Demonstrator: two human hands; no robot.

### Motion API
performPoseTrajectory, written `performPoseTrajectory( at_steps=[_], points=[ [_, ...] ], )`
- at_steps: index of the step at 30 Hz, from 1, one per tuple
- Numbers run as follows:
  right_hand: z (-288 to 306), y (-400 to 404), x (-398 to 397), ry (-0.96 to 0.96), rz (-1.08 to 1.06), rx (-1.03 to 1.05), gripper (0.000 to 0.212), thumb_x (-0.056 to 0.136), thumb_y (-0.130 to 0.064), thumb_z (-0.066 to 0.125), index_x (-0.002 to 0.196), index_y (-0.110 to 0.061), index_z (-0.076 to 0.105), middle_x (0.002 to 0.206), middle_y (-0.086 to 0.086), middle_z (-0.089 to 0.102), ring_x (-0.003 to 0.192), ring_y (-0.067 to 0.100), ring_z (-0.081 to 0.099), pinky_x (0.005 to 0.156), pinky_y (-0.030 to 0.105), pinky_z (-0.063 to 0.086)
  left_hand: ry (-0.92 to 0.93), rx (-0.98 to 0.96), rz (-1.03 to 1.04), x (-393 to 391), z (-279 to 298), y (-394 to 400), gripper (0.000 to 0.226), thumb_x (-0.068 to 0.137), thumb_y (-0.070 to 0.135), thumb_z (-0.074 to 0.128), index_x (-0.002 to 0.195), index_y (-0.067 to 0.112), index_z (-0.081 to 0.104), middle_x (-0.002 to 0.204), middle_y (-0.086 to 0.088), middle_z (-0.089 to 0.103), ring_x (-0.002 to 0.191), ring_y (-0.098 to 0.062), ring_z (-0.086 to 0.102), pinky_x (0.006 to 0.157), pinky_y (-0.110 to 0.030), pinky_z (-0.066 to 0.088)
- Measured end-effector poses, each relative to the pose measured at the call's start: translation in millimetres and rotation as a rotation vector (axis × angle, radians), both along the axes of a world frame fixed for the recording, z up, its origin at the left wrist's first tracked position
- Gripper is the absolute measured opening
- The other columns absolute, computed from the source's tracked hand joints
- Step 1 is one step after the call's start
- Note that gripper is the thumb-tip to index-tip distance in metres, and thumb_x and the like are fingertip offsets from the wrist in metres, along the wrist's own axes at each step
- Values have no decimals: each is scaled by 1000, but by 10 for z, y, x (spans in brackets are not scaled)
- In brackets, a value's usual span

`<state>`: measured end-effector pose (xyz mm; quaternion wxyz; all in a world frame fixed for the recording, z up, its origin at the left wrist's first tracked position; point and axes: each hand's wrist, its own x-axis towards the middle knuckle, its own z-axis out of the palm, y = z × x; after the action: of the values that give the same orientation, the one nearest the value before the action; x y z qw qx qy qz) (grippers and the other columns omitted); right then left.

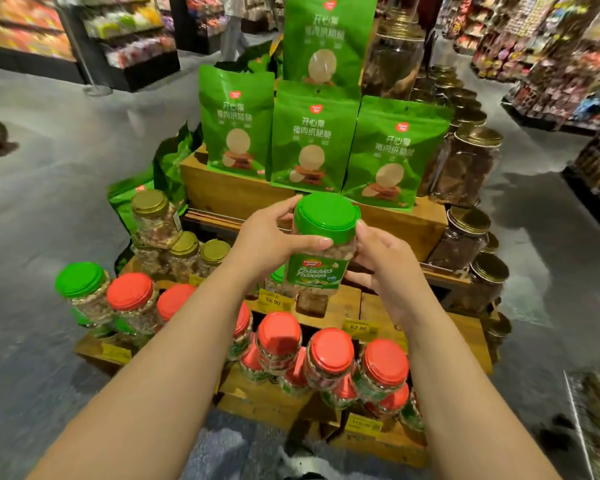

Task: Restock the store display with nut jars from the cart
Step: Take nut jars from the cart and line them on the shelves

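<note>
Pistachio jar (321, 244) clamped in both hands' grip, left hand (267, 242) and right hand (385, 261), above red-lidded jars (329, 355), before green pouches (312, 136).

The left hand (269, 237) and right hand (383, 261) cover much of the pistachio jar (321, 251), hiding its sides. The forearms mask several red-lidded jars (329, 355) (their labels unreadable). The background shelves (548, 53) blur, and the wire cart (593, 420) is cut off at the right edge.

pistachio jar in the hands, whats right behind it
Behind the pistachio jar stand green snack pouches on a wooden crate. The jar and both hands cover the crate's front middle.
</note>
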<state>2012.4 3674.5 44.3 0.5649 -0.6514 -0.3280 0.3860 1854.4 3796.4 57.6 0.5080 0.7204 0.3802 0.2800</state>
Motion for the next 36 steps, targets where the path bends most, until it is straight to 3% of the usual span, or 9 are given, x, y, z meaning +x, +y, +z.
performPoseTrajectory(
  at_steps=[3, 10, 16, 20, 22, 24, 27, 33, 36],
  points=[
    [-55, 337, 232, 28, -6, -23, 78, 72, -70, 64, 141, -32, 56, 134, -5, 66, 123, 19, 64, 96, 49, 56, 36, 21, 28, 213, -118, 241, 99, 62, 46, 95, 149, 39, 48, 143, 8, 59, 128, -14, 55, 97, -52, 56],
    [-243, 888, 645, 13, 26, -107, 86, 66, -76, 64, 142, -36, 53, 138, -7, 62, 120, 17, 64, 99, 51, 55, 92, -47, 14, 634, -413, 696, 94, 68, 38, 93, 150, 37, 46, 141, 8, 58, 119, -18, 63, 96, -50, 57],
    [-607, 1227, 826, 44, -3, -196, 40, 96, -53, 62, 130, -36, 49, 132, -4, 62, 117, 19, 64, 104, 52, 52, 163, -112, 19, 870, -790, 1059, 105, 51, 49, 99, 143, 33, 50, 136, 7, 62, 121, -17, 62, 97, -50, 56],
    [-785, 1405, 877, 12, -46, -262, 40, 98, -45, 62, 132, -31, 47, 113, -12, 61, 110, 19, 64, 100, 52, 54, 190, -188, -21, 990, -1019, 1264, 95, 61, 30, 99, 143, 26, 50, 116, 17, 58, 116, -15, 62, 97, -50, 56],
    [-891, 1485, 893, -20, -61, -301, 43, 98, -45, 61, 134, -27, 46, 110, -11, 63, 106, 20, 66, 97, 54, 56, 203, -222, -43, 1030, -1127, 1353, 97, 61, 27, 99, 144, 25, 50, 118, 15, 58, 118, -15, 61, 99, -49, 55],
    [-1014, 1575, 899, -50, -78, -338, 41, 98, -46, 62, 131, -28, 47, 110, -6, 66, 103, 20, 68, 95, 53, 56, 205, -248, -53, 1050, -1262, 1438, 95, 61, 22, 99, 143, 23, 51, 116, 17, 58, 114, -12, 62, 102, -39, 53],
    [-1200, 1691, 886, -73, -96, -383, 35, 97, -45, 64, 124, -32, 46, 111, -3, 66, 103, 16, 66, 96, 50, 56, 215, -288, -58, 1054, -1428, 1538, 86, 62, 10, 97, 135, 20, 52, 107, 22, 58, 96, 5, 62, 89, -17, 50],
    [-1557, 1818, 813, -79, -134, -440, 32, 95, -39, 68, 122, -35, 50, 121, 4, 68, 114, 22, 64, 96, 52, 55, 317, -320, -95, 1064, -1756, 1718, 96, 54, 16, 101, 136, 20, 53, 125, 8, 62, 119, -16, 62, 109, -40, 49],
    [-1646, 1842, 785, -51, -150, -452, 35, 97, -35, 67, 126, -31, 50, 123, 5, 67, 116, 22, 63, 96, 48, 56, 345, -341, -128, 1059, -1836, 1756, 95, 58, 13, 99, 139, 18, 49, 127, 8, 59, 118, -12, 59, 108, -33, 47]
  ],
)
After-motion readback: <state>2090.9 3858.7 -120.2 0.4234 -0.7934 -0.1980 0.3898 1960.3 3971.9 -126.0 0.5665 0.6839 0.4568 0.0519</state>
